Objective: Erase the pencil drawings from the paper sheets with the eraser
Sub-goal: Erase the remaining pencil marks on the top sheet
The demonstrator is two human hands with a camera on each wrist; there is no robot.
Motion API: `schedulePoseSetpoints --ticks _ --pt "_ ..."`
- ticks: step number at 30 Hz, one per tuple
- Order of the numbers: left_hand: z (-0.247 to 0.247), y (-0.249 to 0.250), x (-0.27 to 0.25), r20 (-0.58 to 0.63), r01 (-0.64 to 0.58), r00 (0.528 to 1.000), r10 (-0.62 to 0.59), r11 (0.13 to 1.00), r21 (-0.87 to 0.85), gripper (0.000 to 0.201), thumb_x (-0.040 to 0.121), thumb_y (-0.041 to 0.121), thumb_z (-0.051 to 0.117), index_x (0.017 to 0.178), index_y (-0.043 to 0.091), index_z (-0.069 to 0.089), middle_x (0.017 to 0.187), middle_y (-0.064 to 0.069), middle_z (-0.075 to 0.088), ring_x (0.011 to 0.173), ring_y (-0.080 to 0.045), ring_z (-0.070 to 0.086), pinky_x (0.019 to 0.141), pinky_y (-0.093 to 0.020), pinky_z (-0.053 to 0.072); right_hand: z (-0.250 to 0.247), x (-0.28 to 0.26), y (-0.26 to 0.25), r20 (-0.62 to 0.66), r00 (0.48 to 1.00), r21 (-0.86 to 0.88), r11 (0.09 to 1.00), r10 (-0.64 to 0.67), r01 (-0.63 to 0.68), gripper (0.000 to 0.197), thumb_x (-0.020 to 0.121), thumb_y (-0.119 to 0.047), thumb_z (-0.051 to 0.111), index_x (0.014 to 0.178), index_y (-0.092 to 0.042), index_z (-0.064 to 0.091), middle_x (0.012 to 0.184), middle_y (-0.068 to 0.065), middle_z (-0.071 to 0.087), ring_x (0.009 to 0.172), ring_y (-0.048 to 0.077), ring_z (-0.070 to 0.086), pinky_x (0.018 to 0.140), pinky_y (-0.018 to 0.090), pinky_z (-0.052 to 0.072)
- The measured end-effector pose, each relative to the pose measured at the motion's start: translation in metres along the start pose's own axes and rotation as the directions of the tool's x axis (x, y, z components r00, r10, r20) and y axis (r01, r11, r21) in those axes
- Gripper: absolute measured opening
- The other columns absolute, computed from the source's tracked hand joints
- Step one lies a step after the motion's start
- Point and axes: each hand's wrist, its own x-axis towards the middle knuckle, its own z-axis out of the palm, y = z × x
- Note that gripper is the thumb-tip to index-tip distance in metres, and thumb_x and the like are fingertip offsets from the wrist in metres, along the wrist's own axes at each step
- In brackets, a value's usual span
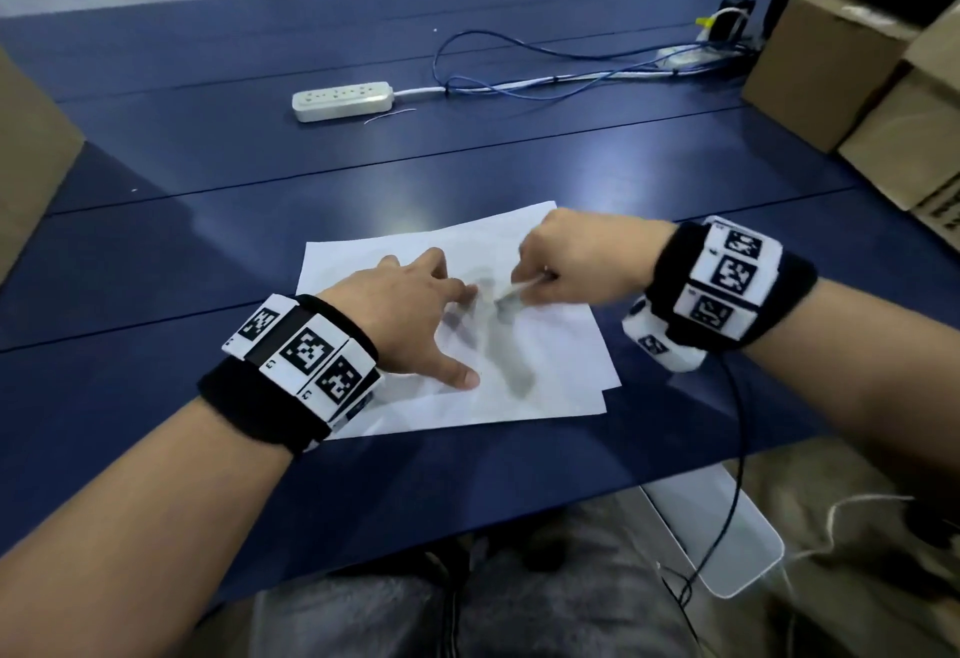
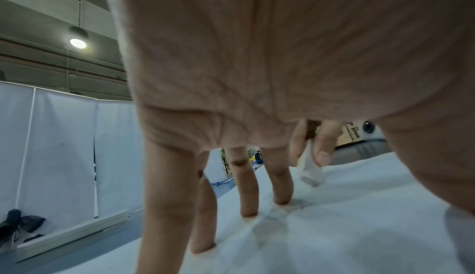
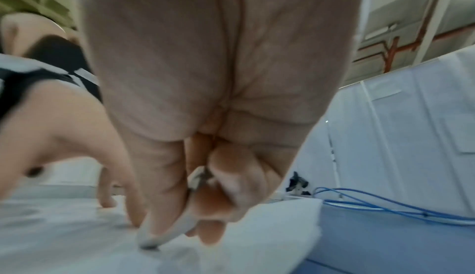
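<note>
Left hand (image 1: 410, 314) splayed flat; right hand (image 1: 571, 262) fisted.

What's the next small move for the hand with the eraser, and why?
Probably another short rub across the grey smudge just below the eraser. The right hand pinches the eraser tip-down on the top sheet, pencil marks remain there, and the left hand presses the paper flat with spread fingers.

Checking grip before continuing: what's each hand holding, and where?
Right hand pinches the eraser by its upper part; left hand holds nothing, fingers pressing the paper.
</note>
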Motion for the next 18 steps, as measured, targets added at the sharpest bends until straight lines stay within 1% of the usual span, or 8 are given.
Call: schedulePoseSetpoints --ticks 3,5,7,8,11,14,16,18 --pt "0.0 0.0 0.001 -0.004 0.009 1.0 -0.009 1.0 -0.003 0.096 0.064 0.083 0.062 0.146 0.043 0.031 0.122 0.013 0.036 0.103 -0.02 0.041 0.085 -0.039 0.047 0.0 0.0 0.007 -0.03 0.999 -0.049 0.998 0.031 -0.033 0.04 0.095 -0.044 0.054 0.085 -0.007 0.066 0.081 0.013 0.063 0.082 0.032 0.056 0.069 0.04 0.047" --pt "0.0 0.0 0.003 0.003 0.012 1.0 -0.012 1.0 -0.002 0.099 0.063 0.083 0.063 0.147 0.042 0.031 0.124 0.012 0.038 0.105 -0.021 0.042 0.086 -0.041 0.048 0.005 -0.014 -0.006 0.028 0.993 -0.032 0.993 -0.115 0.115 0.026 0.095 -0.035 0.059 0.098 -0.012 0.071 0.09 0.006 0.066 0.087 0.025 0.058 0.073 0.031 0.044" --pt "-0.002 0.0 0.004 0.013 0.019 1.0 -0.019 1.0 0.001 0.099 0.061 0.083 0.064 0.145 0.041 0.033 0.125 0.011 0.038 0.105 -0.022 0.042 0.085 -0.042 0.049 0.011 -0.028 -0.019 0.124 0.953 0.063 0.96 -0.278 0.272 0.023 0.093 -0.033 0.063 0.106 -0.017 0.074 0.089 0.0 0.066 0.083 0.019 0.057 0.075 0.03 0.046" --pt "-0.003 0.001 0.004 0.017 0.021 1.0 -0.021 1.0 0.005 0.099 0.061 0.082 0.065 0.145 0.04 0.034 0.125 0.011 0.038 0.106 -0.022 0.042 0.085 -0.042 0.05 0.013 -0.029 -0.02 0.172 0.942 0.097 0.956 -0.289 0.275 0.024 0.093 -0.034 0.064 0.109 -0.02 0.074 0.087 -0.004 0.065 0.08 0.016 0.056 0.076 0.03 0.048" --pt "-0.006 0.006 0.006 0.018 0.006 1.0 -0.006 1.0 0.013 0.095 0.062 0.079 0.068 0.142 0.037 0.039 0.123 0.008 0.04 0.114 -0.02 0.041 0.087 -0.041 0.049 0.005 -0.014 -0.005 0.107 0.992 0.038 0.997 -0.066 0.062 0.031 0.091 -0.042 0.06 0.105 -0.018 0.073 0.085 -0.004 0.068 0.08 0.019 0.057 0.078 0.035 0.053" --pt "-0.007 0.006 0.008 0.003 -0.011 1.0 0.011 1.0 0.002 0.09 0.063 0.076 0.07 0.138 0.033 0.044 0.119 0.007 0.041 0.116 -0.017 0.039 0.089 -0.04 0.047 -0.003 -0.002 0.012 -0.01 0.995 -0.056 0.994 0.094 -0.095 0.04 0.094 -0.046 0.053 0.083 -0.01 0.066 0.084 0.011 0.066 0.082 0.032 0.057 0.059 0.034 0.045" --pt "-0.006 0.004 0.008 -0.009 -0.012 1.0 0.012 1.0 -0.009 0.091 0.063 0.077 0.069 0.139 0.032 0.044 0.118 0.006 0.041 0.115 -0.017 0.041 0.09 -0.04 0.047 0.0 -0.008 0.008 -0.001 0.999 -0.095 0.994 0.054 -0.053 0.032 0.096 -0.038 0.055 0.087 -0.009 0.066 0.089 0.009 0.066 0.085 0.03 0.056 0.062 0.033 0.04" --pt "-0.002 0.005 0.008 -0.023 -0.009 1.0 0.009 1.0 -0.018 0.095 0.063 0.08 0.067 0.14 0.031 0.043 0.118 0.006 0.041 0.114 -0.017 0.044 0.088 -0.038 0.048 0.005 -0.025 -0.005 0.074 0.993 -0.061 0.993 -0.093 0.097 0.023 0.095 -0.033 0.058 0.093 -0.012 0.068 0.088 0.003 0.063 0.081 0.022 0.053 0.072 0.035 0.045"
